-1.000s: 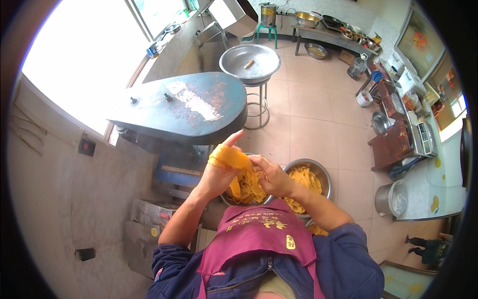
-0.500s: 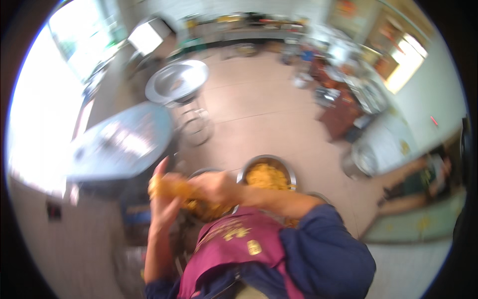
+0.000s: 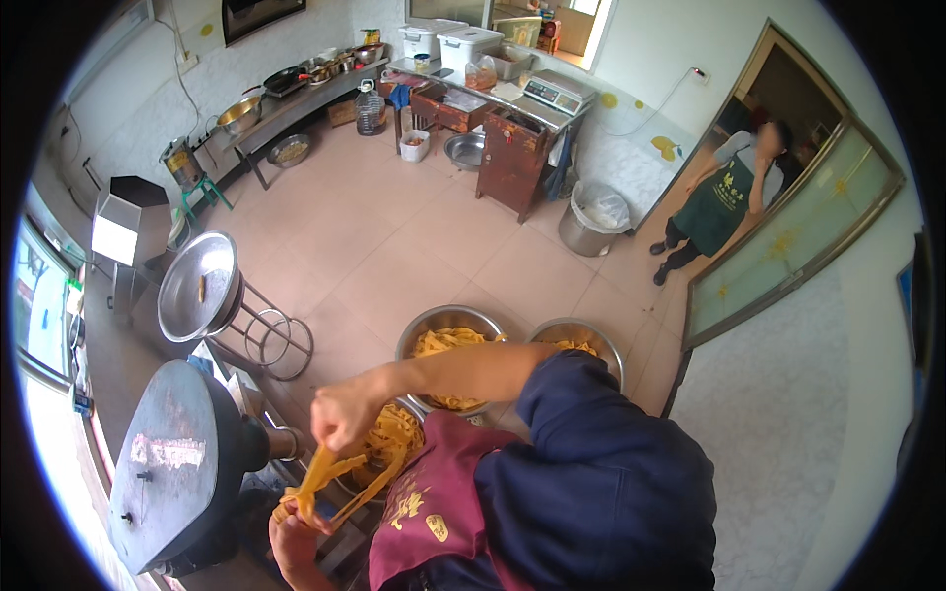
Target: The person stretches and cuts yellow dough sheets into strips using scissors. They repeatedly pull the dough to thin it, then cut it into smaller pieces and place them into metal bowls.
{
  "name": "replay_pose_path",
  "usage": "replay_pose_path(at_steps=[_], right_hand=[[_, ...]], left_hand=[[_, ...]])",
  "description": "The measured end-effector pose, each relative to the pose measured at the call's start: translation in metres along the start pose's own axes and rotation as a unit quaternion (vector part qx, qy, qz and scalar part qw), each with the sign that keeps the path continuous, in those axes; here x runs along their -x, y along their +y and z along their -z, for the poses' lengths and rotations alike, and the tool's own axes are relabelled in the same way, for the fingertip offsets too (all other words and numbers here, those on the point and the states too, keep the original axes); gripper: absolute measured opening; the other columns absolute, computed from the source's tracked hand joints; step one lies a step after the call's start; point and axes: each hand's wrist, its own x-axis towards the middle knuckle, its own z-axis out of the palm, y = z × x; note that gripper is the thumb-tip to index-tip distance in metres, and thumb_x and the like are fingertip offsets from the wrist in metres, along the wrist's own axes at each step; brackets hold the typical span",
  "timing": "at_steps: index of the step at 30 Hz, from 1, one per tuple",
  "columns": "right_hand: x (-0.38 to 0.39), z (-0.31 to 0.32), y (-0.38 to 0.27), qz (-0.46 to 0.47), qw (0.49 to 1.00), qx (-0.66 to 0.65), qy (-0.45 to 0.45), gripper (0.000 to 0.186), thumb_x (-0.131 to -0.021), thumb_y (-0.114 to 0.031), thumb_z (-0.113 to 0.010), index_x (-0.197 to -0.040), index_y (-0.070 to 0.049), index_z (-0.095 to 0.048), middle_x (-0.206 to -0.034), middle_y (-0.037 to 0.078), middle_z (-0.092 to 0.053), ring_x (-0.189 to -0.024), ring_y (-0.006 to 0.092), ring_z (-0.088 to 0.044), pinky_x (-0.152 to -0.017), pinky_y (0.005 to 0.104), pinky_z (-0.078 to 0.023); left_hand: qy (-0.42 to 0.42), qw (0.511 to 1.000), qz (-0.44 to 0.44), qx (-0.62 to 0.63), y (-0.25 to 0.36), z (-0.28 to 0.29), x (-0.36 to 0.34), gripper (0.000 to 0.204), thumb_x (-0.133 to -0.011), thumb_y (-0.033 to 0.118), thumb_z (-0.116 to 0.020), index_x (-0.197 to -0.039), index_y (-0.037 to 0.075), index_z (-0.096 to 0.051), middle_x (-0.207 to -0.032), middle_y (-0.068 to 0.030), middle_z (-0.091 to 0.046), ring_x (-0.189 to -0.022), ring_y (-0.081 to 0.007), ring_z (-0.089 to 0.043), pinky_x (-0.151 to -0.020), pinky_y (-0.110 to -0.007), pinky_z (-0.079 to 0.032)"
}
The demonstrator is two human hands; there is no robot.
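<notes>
My left hand [image 3: 294,540] is closed around the lower end of several flat yellow-orange strips [image 3: 317,475], soft and noodle-like. Above it, my right hand [image 3: 347,412] pinches the upper end of the same bunch, so the strips run between both hands. One long strand droops toward a steel bowl of similar strips [image 3: 394,433], which is partly hidden behind my right wrist and apron. Beyond my right forearm stands a second steel bowl [image 3: 455,313] of strips, with a third bowl [image 3: 601,333] to its right, partly covered by my sleeve.
At the left is a grey metal machine [image 3: 177,394] with a pipe. A wide steel basin [image 3: 219,313] rests on a round stand behind it. A bin [image 3: 588,236], a reddish cabinet [image 3: 510,163] and a scale [image 3: 557,91] lie farther off. An aproned person [image 3: 729,192] stands by the doorway.
My view has swung to the right and sharpened. My hands, earlier side by side, are now one above the other, with the strips spread between them.
</notes>
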Motion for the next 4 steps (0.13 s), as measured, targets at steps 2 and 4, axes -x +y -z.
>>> replay_pose_path(at_steps=[2, 4], right_hand=[[0.006, 0.000, 0.018, -0.133, 0.931, -0.276, -0.200, 0.031, -0.085, -0.013, -0.066, -0.109, 0.005, -0.073, -0.080, 0.018, -0.075, -0.073, 0.0303, -0.075, -0.073, 0.0393, -0.063], [-0.015, -0.015, 0.020, -0.111, 0.892, -0.340, -0.276, 0.032, -0.090, -0.009, -0.064, -0.118, 0.005, -0.071, -0.092, 0.020, -0.077, -0.084, 0.0283, -0.077, -0.082, 0.0393, -0.064]], left_hand=[[-0.053, 0.997, 0.004, -0.052, 0.001, 0.001, 0.008, 0.038, -0.091, 0.024, -0.070, -0.109, -0.008, -0.060, -0.084, -0.0217, -0.070, -0.060, -0.0313, -0.068, -0.060, -0.043, -0.059], [-0.055, 0.995, 0.008, -0.078, 0.001, 0.007, 0.003, 0.040, -0.090, 0.025, -0.075, -0.111, -0.007, -0.061, -0.088, -0.0232, -0.071, -0.059, -0.0314, -0.068, -0.059, -0.044, -0.060]])
